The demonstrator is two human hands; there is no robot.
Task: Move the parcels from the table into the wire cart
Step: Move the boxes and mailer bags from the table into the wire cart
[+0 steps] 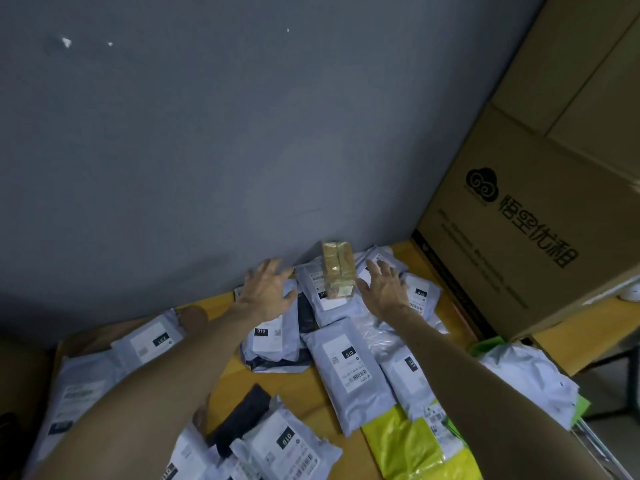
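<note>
Several grey plastic mailer parcels with white labels lie over a yellow table. A small tan taped box sits on a grey mailer at the far edge by the wall. My left hand hovers just left of the box with spread fingers. Just right of the box is my right hand, its fingers also spread. Neither hand holds anything. A long grey mailer lies in the middle. A yellow-green bag lies near the front right. The wire cart is out of view.
A grey wall rises right behind the table. A large brown cardboard carton with black print stands on the table's right end. A black flat packet lies among the front mailers. A dark metal frame shows at the lower right.
</note>
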